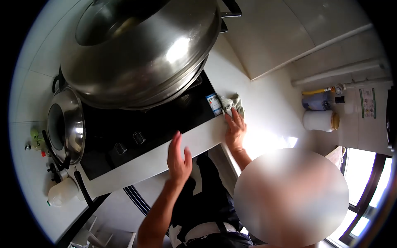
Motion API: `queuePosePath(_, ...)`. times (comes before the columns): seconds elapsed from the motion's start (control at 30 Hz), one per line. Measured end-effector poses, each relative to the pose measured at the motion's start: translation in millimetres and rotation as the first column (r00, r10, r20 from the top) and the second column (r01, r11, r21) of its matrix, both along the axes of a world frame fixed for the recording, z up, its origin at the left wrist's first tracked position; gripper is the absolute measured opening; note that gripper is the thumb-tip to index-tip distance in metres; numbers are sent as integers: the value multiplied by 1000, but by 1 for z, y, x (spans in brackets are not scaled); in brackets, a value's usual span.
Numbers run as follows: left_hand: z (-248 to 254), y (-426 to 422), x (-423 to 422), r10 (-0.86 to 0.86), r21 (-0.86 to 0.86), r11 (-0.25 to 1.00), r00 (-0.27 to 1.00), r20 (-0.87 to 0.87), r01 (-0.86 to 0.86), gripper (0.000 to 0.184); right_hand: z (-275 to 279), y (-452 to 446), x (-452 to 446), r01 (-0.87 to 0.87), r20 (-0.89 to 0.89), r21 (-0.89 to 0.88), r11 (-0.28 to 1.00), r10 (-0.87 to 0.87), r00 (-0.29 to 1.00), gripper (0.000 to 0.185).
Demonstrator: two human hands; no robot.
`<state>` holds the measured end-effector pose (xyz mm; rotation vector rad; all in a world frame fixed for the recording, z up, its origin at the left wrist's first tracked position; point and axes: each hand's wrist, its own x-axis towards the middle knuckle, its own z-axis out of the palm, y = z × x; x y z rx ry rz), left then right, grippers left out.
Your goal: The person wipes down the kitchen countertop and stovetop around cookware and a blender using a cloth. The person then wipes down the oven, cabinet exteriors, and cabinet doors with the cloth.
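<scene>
A crumpled pale cloth [234, 102] lies on the white counter at the right end of the black stove top [165, 122]. My right hand [235, 131] presses its fingertips on the lower edge of this cloth. Beside the cloth, a blue-and-white label [214, 103] sits on the stove's corner. My left hand [179, 162] hovers over the counter's front edge, fingers extended and thumb apart, holding nothing. Above both hands, a large lidded steel wok [140, 62] covers the back of the stove.
A smaller steel pan with a lid [74, 128] stands at the stove's left end. Near it are a white jug [63, 192] and a green bottle [37, 138]. A white jar [318, 120] and a blue bag [316, 101] are at the right. A blurred oval hides the lower right.
</scene>
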<state>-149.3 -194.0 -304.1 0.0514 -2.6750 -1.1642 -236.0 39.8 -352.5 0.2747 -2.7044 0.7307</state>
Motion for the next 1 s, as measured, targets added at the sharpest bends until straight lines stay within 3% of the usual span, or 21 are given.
queuePosePath(0.03, -3, 7, 24, 28, 81, 996, 999, -37, -25, 47, -7, -9, 11, 67, -12, -15, 998, -67, 998, 33)
queuePosePath(0.13, -15, 31, 98, 68, 335, 935, 986, 151, -116, 37, -4, -41, 48, 188, 36, 0, 982, -188, 982, 30)
queuePosePath(0.2, -22, 49, 138, 77, 471, 851, 943, 324, -231, 25, -3, -66, 73, 200, 59, 33, 979, -201, 978, 28)
queuePosePath(0.27, -39, 59, 167, 32, 570, 782, 929, 367, -252, 19, -4, -91, 85, 170, 49, 3, 985, -170, 984, 32)
queuePosePath(0.3, -41, 58, 170, 39, 569, 781, 929, 369, -259, 19, -2, -107, 89, 128, 26, -59, 990, -126, 992, 33)
queuePosePath(0.37, -42, 52, 172, -117, 303, 950, 808, 577, -79, 16, 0, -134, 95, 67, 41, -210, 975, -60, 997, 36)
queuePosePath(0.4, -42, 52, 172, -110, 300, 950, 804, 585, -88, 16, 0, -141, 97, 55, 82, -299, 953, -31, 996, 37)
queuePosePath(0.47, -38, 47, 165, -86, 479, 860, 876, 475, -175, 17, 21, -135, 83, -4, 135, -564, 826, 96, 986, 42)
queuePosePath(0.5, -49, 46, 169, -70, 571, 785, 882, 465, -239, 18, 30, -123, 67, -125, 12, -509, 851, 152, 988, 45)
queuePosePath(0.53, -59, 42, 171, -50, 596, 758, 888, 456, -263, 19, 22, -119, 42, -257, -201, -706, 660, 161, 966, 51)
queuePosePath(0.6, -57, 35, 175, -44, 616, 711, 853, 521, -339, 20, 44, -91, -2, -77, 42, -494, 866, 112, 993, 53)
queuePosePath(0.63, -60, 33, 182, -34, 612, 710, 850, 525, -350, 20, 38, -85, -31, -99, -29, -414, 905, 95, 995, 53)
queuePosePath(0.7, -69, 30, 189, -89, 706, 486, 775, 626, -514, 22, 6, -91, -64, -117, -123, -193, 974, 94, 988, 54)
queuePosePath(0.73, -69, 27, 185, -84, 707, 483, 777, 624, -516, 22, -18, -97, -67, -123, -136, -56, 991, 115, 984, 55)
queuePosePath(0.77, -66, 25, 184, -87, 682, 396, 715, 694, -614, 23, -15, -111, -56, -57, -149, -9, 998, 55, 987, 56)
queuePosePath(0.83, -61, 20, 184, -128, 638, 253, 628, 767, -727, 29, -13, -129, -26, -317, -206, -78, 945, 296, 933, 49)
queuePosePath(0.87, -63, 16, 177, -117, 639, 242, 631, 767, -730, 29, -9, -147, -1, -339, -153, -108, 935, 321, 935, 46)
queuePosePath(0.9, -62, 14, 172, -127, 619, 138, 606, 785, -773, 32, -9, -161, 21, -397, -72, -165, 903, 391, 918, 52)
queuePosePath(0.93, -62, 10, 169, -139, 591, 35, 582, 802, -806, 35, -8, -180, 42, -457, -79, -266, 849, 453, 888, 45)
queuePosePath(0.97, -73, 5, 170, -181, 588, -68, 589, 787, -806, 43, -2, -195, 62, -517, -52, -257, 817, 522, 851, 42)
queuePosePath(1.0, -73, 1, 167, -170, 589, -75, 592, 787, -805, 43, 8, -207, 80, -537, -36, -289, 793, 551, 833, 44)
